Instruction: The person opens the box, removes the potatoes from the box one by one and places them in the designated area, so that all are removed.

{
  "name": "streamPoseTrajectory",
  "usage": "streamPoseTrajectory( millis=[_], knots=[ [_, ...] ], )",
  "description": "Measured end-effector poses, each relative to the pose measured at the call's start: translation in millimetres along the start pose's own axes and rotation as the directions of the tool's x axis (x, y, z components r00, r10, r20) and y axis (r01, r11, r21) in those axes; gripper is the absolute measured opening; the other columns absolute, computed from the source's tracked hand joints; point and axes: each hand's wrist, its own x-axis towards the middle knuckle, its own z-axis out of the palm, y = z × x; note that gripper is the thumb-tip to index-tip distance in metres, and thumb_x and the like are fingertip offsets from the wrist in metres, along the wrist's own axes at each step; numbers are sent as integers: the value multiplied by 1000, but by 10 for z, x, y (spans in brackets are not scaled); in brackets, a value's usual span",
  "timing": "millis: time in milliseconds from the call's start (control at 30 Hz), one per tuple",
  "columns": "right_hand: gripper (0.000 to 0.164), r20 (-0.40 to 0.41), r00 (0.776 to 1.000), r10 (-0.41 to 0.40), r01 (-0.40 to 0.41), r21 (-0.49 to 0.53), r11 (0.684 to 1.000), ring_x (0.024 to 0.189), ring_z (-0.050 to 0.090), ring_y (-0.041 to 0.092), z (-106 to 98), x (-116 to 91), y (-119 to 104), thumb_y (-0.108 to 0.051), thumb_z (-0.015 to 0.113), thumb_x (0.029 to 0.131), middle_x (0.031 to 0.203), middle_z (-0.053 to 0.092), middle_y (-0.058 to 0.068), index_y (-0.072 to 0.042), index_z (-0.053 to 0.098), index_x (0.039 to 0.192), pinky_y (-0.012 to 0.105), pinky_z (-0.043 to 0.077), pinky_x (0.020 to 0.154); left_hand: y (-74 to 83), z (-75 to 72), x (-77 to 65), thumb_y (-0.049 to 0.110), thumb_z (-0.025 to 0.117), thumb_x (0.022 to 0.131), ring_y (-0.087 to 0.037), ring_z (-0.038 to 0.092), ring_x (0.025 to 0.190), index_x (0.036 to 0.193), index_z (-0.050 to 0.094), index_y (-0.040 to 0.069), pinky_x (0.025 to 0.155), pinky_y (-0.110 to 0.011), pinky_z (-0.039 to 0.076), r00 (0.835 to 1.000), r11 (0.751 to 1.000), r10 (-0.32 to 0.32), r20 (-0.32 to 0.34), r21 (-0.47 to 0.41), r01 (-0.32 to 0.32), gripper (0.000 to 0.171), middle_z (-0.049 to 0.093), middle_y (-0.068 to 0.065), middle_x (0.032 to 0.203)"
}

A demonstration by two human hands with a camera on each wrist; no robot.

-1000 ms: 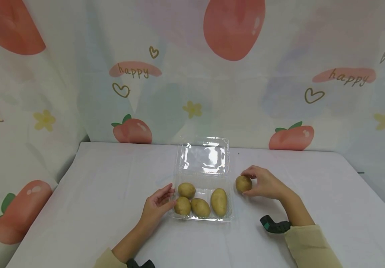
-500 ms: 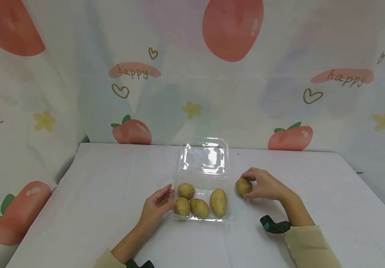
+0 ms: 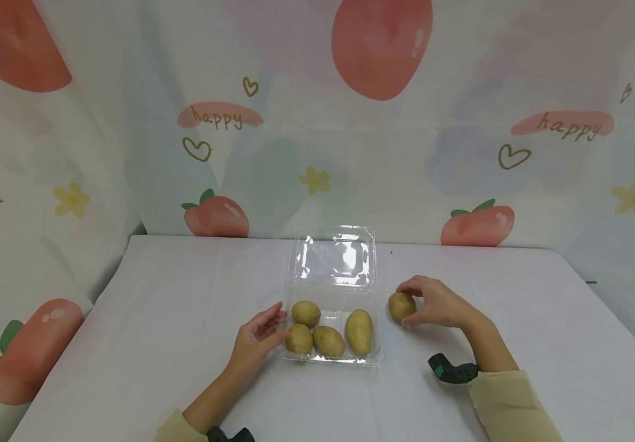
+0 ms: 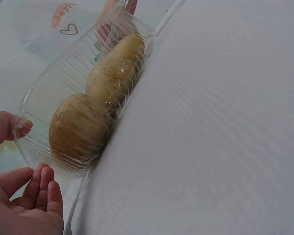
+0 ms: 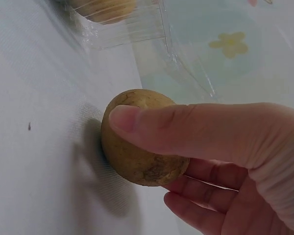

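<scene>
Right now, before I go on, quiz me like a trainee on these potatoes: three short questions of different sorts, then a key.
1. True or false: the clear box is closed.
2. How many potatoes lie inside it?
3. Which of the hands grips the loose potato outside the box?
A) left
B) right
C) both

Key:
1. False; its lid is open, on the far side of the potatoes.
2. Four.
3. B; the right hand grips it, while the left hand is at the box's left side.
</scene>
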Motion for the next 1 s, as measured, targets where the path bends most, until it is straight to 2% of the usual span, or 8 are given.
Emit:
streamPoseTrajectory(
  millis=[267, 467, 1000],
  knots=[
    [51, -2, 1000, 9, -9, 1, 1000, 96, 54, 26, -22, -2, -36, -15, 83, 64, 100, 60, 4, 1, 61, 107, 50, 44, 88, 5, -1, 5, -4, 64, 80, -26, 50, 111, 128, 46, -9, 94, -21, 40, 1000, 1000, -2, 2, 4, 2, 52, 55, -22, 116],
    [51, 0, 999, 44, -44, 10, 999, 96, 54, 24, -12, -8, -46, -14, 83, 65, 101, 60, 3, 0, 61, 108, 48, 45, 87, 4, 1, 5, -5, 64, 79, -25, 50, 110, 128, 47, -9, 93, -21, 40, 1000, 1000, -9, -1, 0, 9, 52, 54, -23, 116],
    [56, 17, 999, 43, -43, 1, 999, 101, 54, 28, -16, -23, -65, -17, 83, 64, 105, 61, 7, 3, 60, 112, 48, 45, 87, 10, 14, -3, -4, 65, 80, -26, 50, 111, 128, 47, -8, 93, -21, 40, 1000, 1000, -13, -8, -11, 13, 52, 54, -21, 117]
  ],
)
